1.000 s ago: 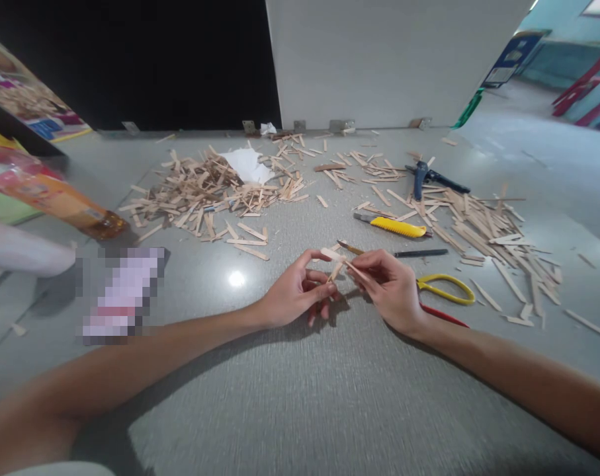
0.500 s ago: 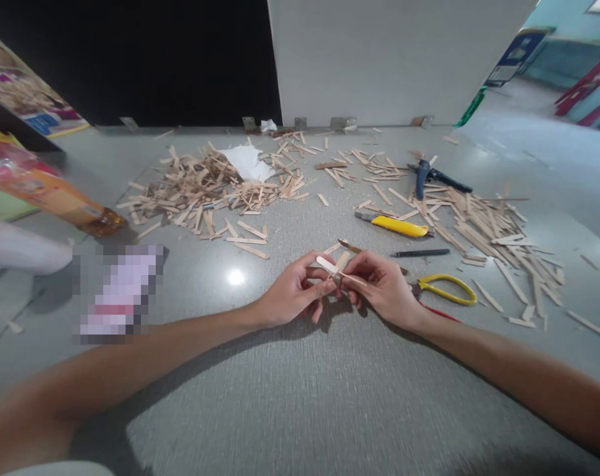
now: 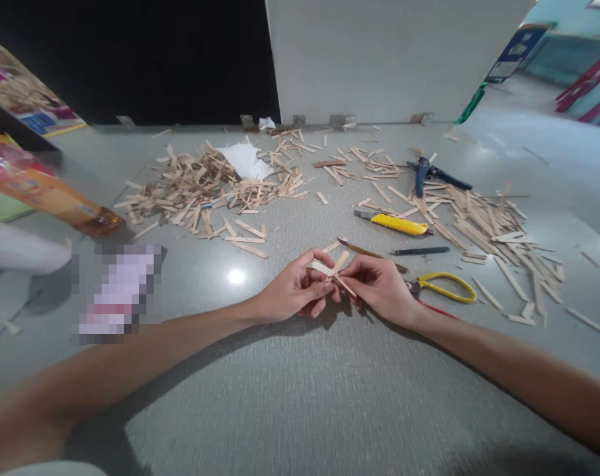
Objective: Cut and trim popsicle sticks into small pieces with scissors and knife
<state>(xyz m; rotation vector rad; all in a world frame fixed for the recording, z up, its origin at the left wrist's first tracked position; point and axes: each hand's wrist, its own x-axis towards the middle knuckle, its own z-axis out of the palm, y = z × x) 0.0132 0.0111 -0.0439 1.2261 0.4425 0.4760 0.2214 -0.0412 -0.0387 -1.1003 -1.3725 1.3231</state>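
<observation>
Between my two hands, a small piece made of crossed wooden sticks (image 3: 340,263) is held just above the grey table (image 3: 300,383). My left hand (image 3: 298,289) pinches it from the left, thumb in front and fingers behind. From the other side, my right hand (image 3: 376,285) has its thumb and fingertips closed on the piece's right part. Fingers hide where the sticks join. Behind my right hand lies a slim brown-handled tool (image 3: 364,250). Pliers with yellow and red handles (image 3: 447,287) rest by the right wrist.
A yellow box cutter (image 3: 399,223), a black pen-like tool (image 3: 421,251) and dark-blue handled cutters (image 3: 423,176) lie at right. Wooden sticks spread there (image 3: 488,225) and in a heap (image 3: 180,188) at left, with white paper (image 3: 245,160). A bottle (image 3: 71,198) lies left.
The crossed sticks have turned a little in my hands, and the right-hand stick now slants more steeply down. My right fingers have shifted slightly; both arms stay nearly in place.
</observation>
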